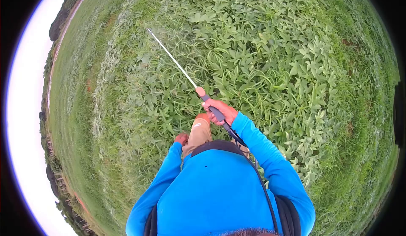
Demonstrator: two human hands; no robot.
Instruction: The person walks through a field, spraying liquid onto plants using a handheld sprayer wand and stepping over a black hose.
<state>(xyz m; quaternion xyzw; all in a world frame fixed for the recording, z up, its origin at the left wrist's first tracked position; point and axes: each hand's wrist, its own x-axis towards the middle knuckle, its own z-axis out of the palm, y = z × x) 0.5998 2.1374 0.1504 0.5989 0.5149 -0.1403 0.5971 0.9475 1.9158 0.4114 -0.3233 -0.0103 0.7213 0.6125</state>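
Observation:
My right hand (222, 112) is closed around the dark grip of a sprayer wand (172, 58). Its thin pale lance points forward and left over the leafy plants (253, 45), and a faint haze shows near the tip. An orange piece sits where the lance meets the grip. From the grip, a black hose (262, 183) runs back along my right side. My left hand (182, 139) hangs low beside my left thigh, its fingers curled in, and nothing shows in it.
Dense green crop rows and grass (80, 121) surround my legs on all sides. Dark shoulder straps (289, 215) cross my blue top. Along the far left stand trees (67, 16) and a strip of bare earth under a pale sky.

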